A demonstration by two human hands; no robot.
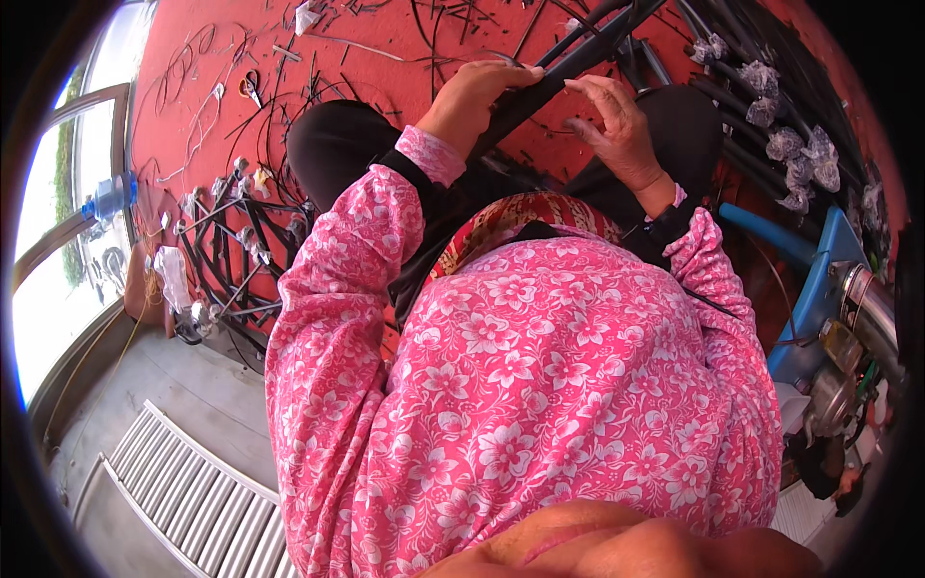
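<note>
A black metal tube frame (578,53) slants across my lap, running up toward the top right. My left hand (472,96) is wrapped over the lower part of this black frame tube. My right hand (617,125) rests against the same tube a little to the right, fingers bent on its side. Both pink floral sleeves come up from below. Whether a small part lies under my right fingers is hidden.
A pile of black frames (231,250) lies at the left on the red floor (385,58), with loose cables and scissors (252,89). More black tubes with plastic-wrapped ends (790,154) lie at the right. A blue machine (819,279) stands at the right edge. A blue-capped water bottle (108,197) and a white grille (183,491) are at left.
</note>
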